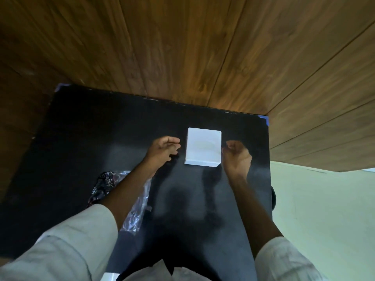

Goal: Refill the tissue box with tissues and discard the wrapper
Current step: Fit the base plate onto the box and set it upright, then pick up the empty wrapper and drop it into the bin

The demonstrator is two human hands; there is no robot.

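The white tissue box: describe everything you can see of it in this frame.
The white tissue box is a plain, squarish box of smooth white material, standing on the black table toward its far right. Its top shows a faint oval mark, likely the dispensing opening; no tissue visibly sticks out. A narrow front face catches light. The left hand and right hand flank it closely, apparently not touching. The crumpled clear wrapper lies apart, nearer the person.

One tissue box (203, 148), one wrapper (113, 185) (crumpled), two hands (162, 150).
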